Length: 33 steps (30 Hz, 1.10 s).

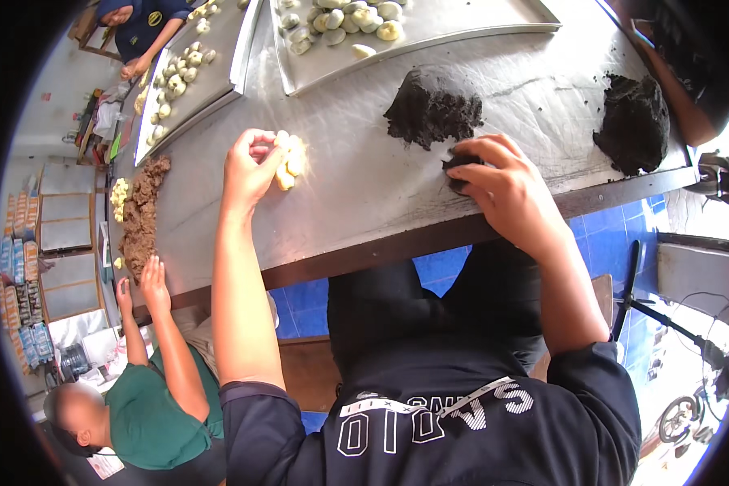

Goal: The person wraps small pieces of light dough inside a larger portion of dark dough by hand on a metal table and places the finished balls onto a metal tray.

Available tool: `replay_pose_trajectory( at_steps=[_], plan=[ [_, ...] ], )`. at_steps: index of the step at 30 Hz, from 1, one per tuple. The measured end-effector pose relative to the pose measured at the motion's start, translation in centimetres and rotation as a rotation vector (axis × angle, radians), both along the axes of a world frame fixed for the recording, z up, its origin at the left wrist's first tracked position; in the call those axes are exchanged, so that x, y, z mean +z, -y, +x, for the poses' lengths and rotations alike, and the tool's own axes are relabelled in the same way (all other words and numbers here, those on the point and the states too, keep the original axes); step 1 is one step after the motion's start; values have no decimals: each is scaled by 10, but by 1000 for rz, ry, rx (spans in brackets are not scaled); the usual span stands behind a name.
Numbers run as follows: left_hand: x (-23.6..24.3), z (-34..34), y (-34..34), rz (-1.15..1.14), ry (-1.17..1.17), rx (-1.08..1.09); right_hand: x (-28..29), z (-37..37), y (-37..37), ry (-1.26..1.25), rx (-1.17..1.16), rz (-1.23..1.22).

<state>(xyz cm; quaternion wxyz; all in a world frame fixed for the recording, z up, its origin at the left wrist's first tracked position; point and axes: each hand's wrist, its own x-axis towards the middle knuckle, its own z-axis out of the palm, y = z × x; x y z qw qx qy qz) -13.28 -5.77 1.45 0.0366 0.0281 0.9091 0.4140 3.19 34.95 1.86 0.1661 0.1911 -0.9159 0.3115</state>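
My left hand is closed in a pinch at the edge of a small heap of pale yellow dough pieces on the metal table. One yellow piece sits at its thumb and fingertips; the fingers partly hide the grip. Farther right, my right hand curls over a small lump of black dough, its fingers wrapped round it against the tabletop. Just beyond that hand lies a large crumbly mass of black dough.
Metal trays with several pale, greyish dough balls stand at the far side. Another black mass lies at the right, near a person's arm. At left, a person in green works by brown dough; another person is far left.
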Motion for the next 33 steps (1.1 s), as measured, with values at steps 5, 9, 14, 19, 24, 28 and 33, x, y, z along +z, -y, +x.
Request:
replay_pose_trajectory(
  at_steps=[5,9,14,19,24,28,33],
  plan=[
    [3,3,27,248,-196,-178,6,17,16,157,-128,-58],
    [37,35,2,323,-232,-117,5,-1,3,-77,-114,69],
    [6,115,-56,-129,-361,-423,-7,-7,12,-113,-109,174],
    [3,137,-67,-123,-587,-334,1,-16,9,14,-42,209],
    [-7,129,-49,-267,-442,-444,5,-2,6,60,-161,4],
    [25,106,-77,-579,-654,-570,-12,-2,0,-49,-138,58],
    [11,61,-153,-301,-1064,-509,-3,-6,16,-2,-97,265]
  ],
)
